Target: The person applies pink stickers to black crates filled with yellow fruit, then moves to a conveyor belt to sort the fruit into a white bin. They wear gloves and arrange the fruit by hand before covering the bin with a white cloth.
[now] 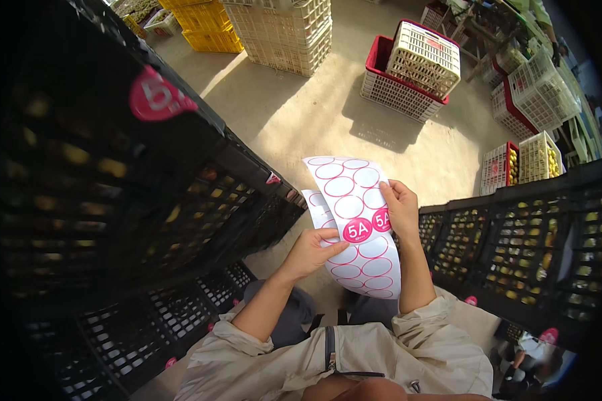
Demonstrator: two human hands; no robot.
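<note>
Both my hands hold sheets of round stickers [348,206] in front of my body. Most circles on the white sheets are bare, with pink outlines; two pink stickers marked 5A [357,231] remain at the lower edge of the top sheet. My left hand [317,253] pinches that edge between thumb and fingers, beside one of the stickers. My right hand [401,203] grips the right side of the sheets, thumb on top. A similar pink round sticker [155,95] is stuck on a black plastic crate at the upper left, one edge standing off the crate.
Black plastic crates [130,200] with yellowish produce stand stacked close on my left; more black crates [511,245] are on my right. Ahead on the concrete floor are white-and-red crates [401,97], a stack of white crates [286,37] and yellow crates [213,40]. A person [527,351] is at the lower right.
</note>
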